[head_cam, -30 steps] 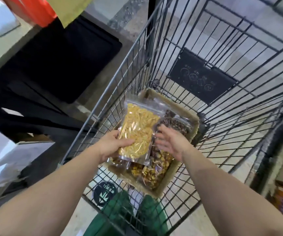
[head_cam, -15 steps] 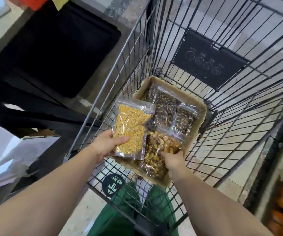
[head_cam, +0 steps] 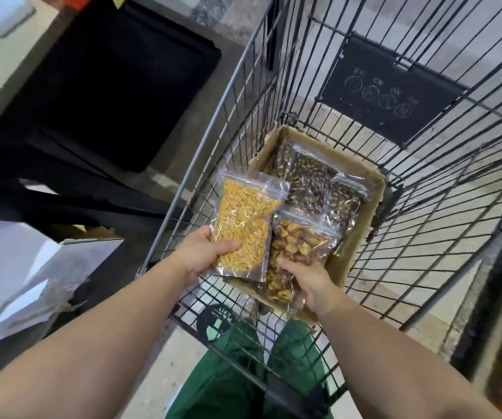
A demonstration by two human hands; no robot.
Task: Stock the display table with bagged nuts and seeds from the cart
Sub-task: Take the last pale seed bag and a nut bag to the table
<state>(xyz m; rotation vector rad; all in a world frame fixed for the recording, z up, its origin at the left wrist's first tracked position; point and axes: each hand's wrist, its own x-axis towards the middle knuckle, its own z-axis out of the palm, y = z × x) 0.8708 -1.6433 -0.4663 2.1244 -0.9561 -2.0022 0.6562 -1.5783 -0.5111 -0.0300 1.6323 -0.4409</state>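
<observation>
Left hand (head_cam: 204,252) fingers clasp a clear bag of yellow seeds (head_cam: 245,228), upright at centre frame, seal uppermost; right hand (head_cam: 307,279) grips the brown nut bag (head_cam: 292,255), likewise.

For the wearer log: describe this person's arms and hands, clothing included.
Both forearms are bare with no sleeves in view. The left hand and right hand wear no gloves, and no rings, watch or wristband show. Green trousers are visible below.
</observation>
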